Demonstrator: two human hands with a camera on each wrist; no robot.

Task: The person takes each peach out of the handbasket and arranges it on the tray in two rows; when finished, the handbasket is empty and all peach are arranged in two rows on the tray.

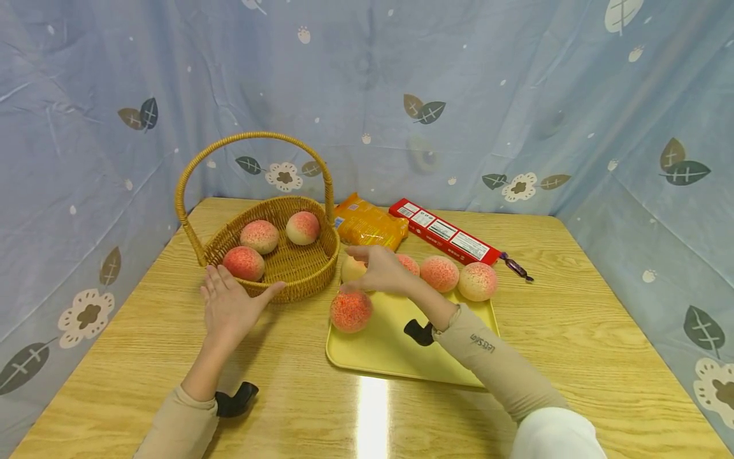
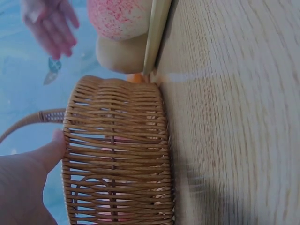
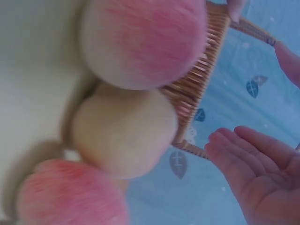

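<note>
Indoors, leaf-printed blue curtains (image 1: 367,70) ring a wooden table (image 1: 573,357), light glaring off its near side. Three peaches (image 1: 259,236) lie in the wicker basket (image 1: 309,285) at left, five on the yellow tray (image 1: 384,350) rightward. The left hand (image 1: 232,309), fingers straight, touches the basket's near rim. From the head, the right hand (image 1: 381,268) overlaps a peach; its wrist view shows it open-palmed, apart from the fruit.

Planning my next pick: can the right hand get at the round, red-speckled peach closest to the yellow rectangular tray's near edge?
Probably yes: the right hand is empty and close by, and nothing else visibly blocks the red-speckled peach.
</note>
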